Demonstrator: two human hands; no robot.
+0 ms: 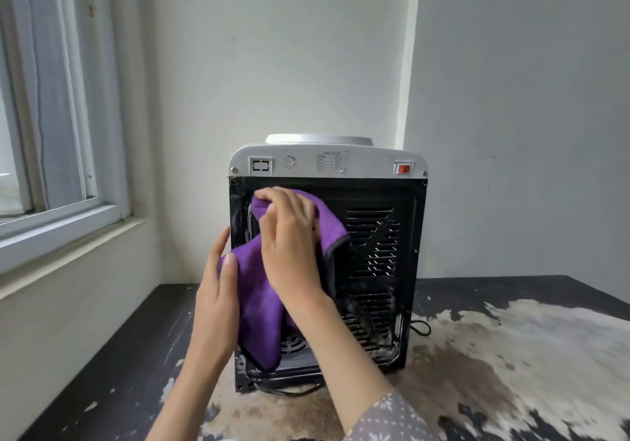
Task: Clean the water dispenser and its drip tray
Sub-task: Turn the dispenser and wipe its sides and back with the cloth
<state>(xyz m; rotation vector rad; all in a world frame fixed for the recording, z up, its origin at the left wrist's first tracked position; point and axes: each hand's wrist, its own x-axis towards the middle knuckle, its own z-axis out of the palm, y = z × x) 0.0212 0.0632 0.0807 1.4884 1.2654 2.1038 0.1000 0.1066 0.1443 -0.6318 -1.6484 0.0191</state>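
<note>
The water dispenser (375, 229) stands on a worn dark table with its black vented back panel facing me; its white top band carries a label and a red switch. A purple cloth (259, 301) hangs against the left half of that panel. My right hand (289, 239) presses the cloth's upper part against the panel, fingers bent over the fold. My left hand (218, 294) lies flat along the dispenser's left edge, its fingers straight and touching the cloth's side. The drip tray is out of sight on the far side.
The table (112, 355) has a peeling, pale-stained top. A black power cord (421, 330) trails from the dispenser's lower right. A window (51, 99) and its sill lie close on the left; white walls meet in a corner behind.
</note>
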